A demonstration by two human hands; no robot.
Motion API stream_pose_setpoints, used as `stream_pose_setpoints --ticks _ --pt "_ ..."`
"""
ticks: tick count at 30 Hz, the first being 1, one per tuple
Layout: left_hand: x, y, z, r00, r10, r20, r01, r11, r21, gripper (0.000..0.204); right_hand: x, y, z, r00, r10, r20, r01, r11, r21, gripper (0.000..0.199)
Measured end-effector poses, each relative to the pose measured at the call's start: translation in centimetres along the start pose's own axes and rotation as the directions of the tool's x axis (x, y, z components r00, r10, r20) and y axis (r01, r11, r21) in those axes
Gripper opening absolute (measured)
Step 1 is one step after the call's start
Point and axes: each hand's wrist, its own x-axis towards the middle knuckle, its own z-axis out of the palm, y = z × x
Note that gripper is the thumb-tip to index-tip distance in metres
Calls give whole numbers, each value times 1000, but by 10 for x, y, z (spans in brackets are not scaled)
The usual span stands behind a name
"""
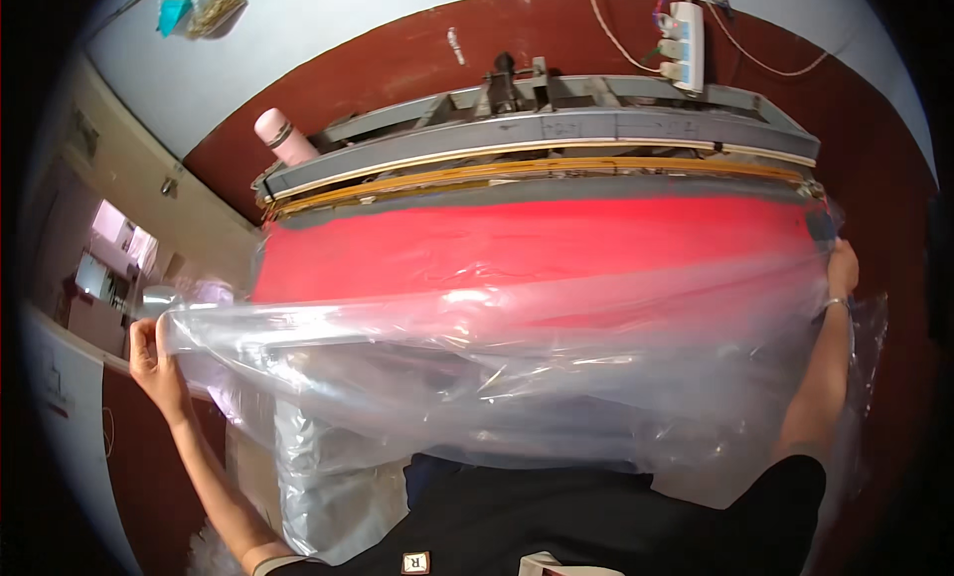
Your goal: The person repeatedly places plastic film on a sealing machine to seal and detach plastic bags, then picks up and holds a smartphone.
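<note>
While the left hand point(157, 362) pinches one edge of a clear plastic sheet point(556, 382) between thumb and fingers, out at the left, the right hand point(843, 270) is raised at the opposite side, its fingers curled on the sheet's other end, near the far right corner of a red surface point(497, 238); the sheet spans the space between the two hands, lying partly over the near portion of the red surface and sagging in shiny folds in front of the person's black shirt point(596, 516); a band point(837, 302) circles the right wrist; beyond the red surface runs a long grey metal frame point(437, 134), with orange-yellow strips point(477, 170) along its near side; a pink bottle point(282, 137) stands tilted in the view at the frame's left end; a white power strip point(691, 44) with plugs in it is by the red-brown and pale wall point(388, 49), above the frame's right half.
</note>
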Motion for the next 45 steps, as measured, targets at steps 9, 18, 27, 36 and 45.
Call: stream_pose_setpoints --ticks 9,18,27,36,45 --pt "-206 78 138 526 387 757 839 -381 -388 40 3 6 7 999 6 -40 -3 997 71 37" --pt "-18 -128 100 698 -708 104 639 552 -536 15 9 15 6 1000 -9 23 7 998 62 38" --pt "-63 -192 169 818 -574 -43 468 619 630 30 18 27 22 1000 15 -7 -14 1000 14 42" --pt "-41 8 283 594 388 705 -251 922 -296 56 21 29 17 998 -31 45 28 998 58 46" --pt "-58 12 290 681 323 657 -323 938 -126 49 62 101 37 997 -57 55 10 781 625 47"
